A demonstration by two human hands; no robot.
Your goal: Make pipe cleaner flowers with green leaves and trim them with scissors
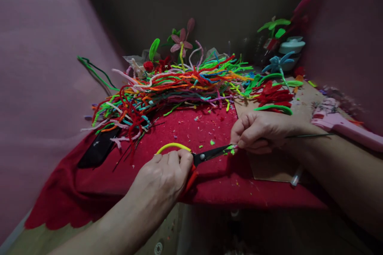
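My left hand point(166, 173) is wrapped round a pair of scissors point(211, 154) with yellow and red handles and dark blades pointing right. The blade tips meet small bright green fuzz point(229, 150) just beside the fingertips of my right hand point(259, 132). Between those fingertips is pinched the end of a thin dark wire stem point(312, 135), whose other end sticks out to the right past my wrist. A pinkish bit shows at the pinch; my fingers hide the rest. Whether the blades are fully closed is hard to tell.
A large heap of coloured pipe cleaners point(179, 81) lies across the back. A black phone-like slab point(97, 149) rests at left. Red fuzzy petals point(273, 95), cardboard point(269, 169) and a pink glue gun point(344, 125) are at right. Green and pink scraps dot the red cloth point(185, 127).
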